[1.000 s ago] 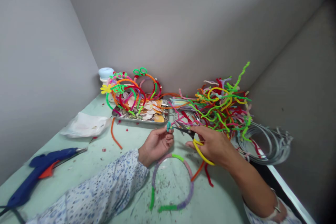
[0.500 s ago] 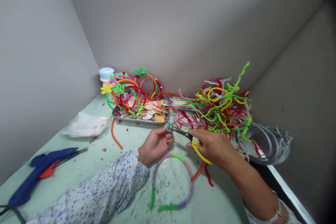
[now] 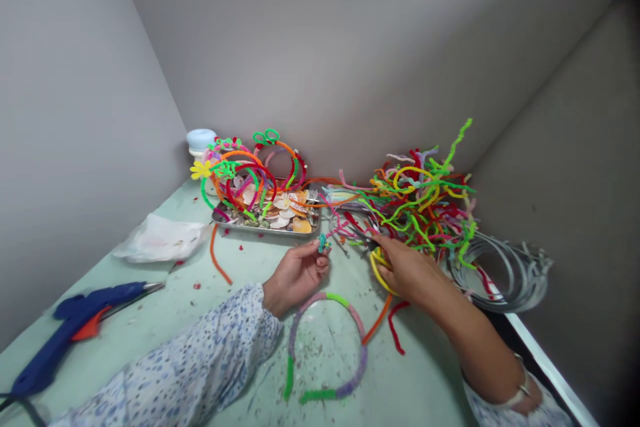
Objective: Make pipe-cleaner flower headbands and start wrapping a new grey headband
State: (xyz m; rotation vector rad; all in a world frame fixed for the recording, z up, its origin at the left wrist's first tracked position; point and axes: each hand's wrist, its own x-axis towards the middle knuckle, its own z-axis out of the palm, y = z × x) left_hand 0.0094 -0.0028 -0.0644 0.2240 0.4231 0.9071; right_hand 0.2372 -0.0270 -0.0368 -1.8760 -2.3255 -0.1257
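My left hand [image 3: 299, 275] pinches a small teal twisted pipe-cleaner piece [image 3: 324, 243] between thumb and fingers. Held in my right hand [image 3: 407, 268] are scissors with yellow handles [image 3: 381, 272]; their dark blades point up and left, apart from the teal piece, and look parted. Below my hands lies a headband [image 3: 363, 363] wrapped in green, purple and pink, its open end toward me. An orange pipe cleaner [image 3: 377, 321] touches its right side, and a red one [image 3: 395, 330] lies further right.
A metal tray [image 3: 267, 231] holds shells, with wrapped headbands over it. Behind my right hand is a heap of pipe cleaners [image 3: 425, 203], beside bare grey hoops [image 3: 515, 280]. At left are a blue glue gun [image 3: 65, 340] and a white plastic bag [image 3: 163, 239].
The scissors have moved right and away from the teal piece, and their blades now look parted. My left hand stays nearly in place.
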